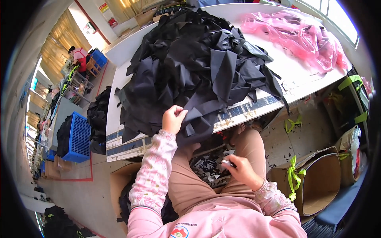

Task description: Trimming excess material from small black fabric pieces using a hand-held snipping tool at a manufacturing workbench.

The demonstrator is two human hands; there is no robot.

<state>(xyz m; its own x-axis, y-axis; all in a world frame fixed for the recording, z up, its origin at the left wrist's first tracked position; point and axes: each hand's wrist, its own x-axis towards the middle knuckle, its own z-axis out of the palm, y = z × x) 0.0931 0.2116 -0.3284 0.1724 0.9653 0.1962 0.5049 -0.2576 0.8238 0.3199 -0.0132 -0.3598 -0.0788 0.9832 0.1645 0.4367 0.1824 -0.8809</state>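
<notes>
A large heap of black fabric pieces (178,59) covers the middle of the white table. At the heap's near edge my left hand (173,120) is closed, thumb and fingers pinching a black fabric piece (198,123) that hangs over the table edge. My right hand (244,173) is held above my right thigh, apart from the fabric. Its fingers are closed round a small silvery metal tool (227,163), mostly hidden in the hand, so its exact kind does not show. Below, between my legs, small black and white scraps (204,168) lie scattered.
Pink plastic sheeting (297,37) lies at the table's far right. A cardboard box (320,180) with a yellow-green ribbon stands to my right. On the left are a blue crate (78,137) with black fabric and, farther off, a person (80,59) in a red apron.
</notes>
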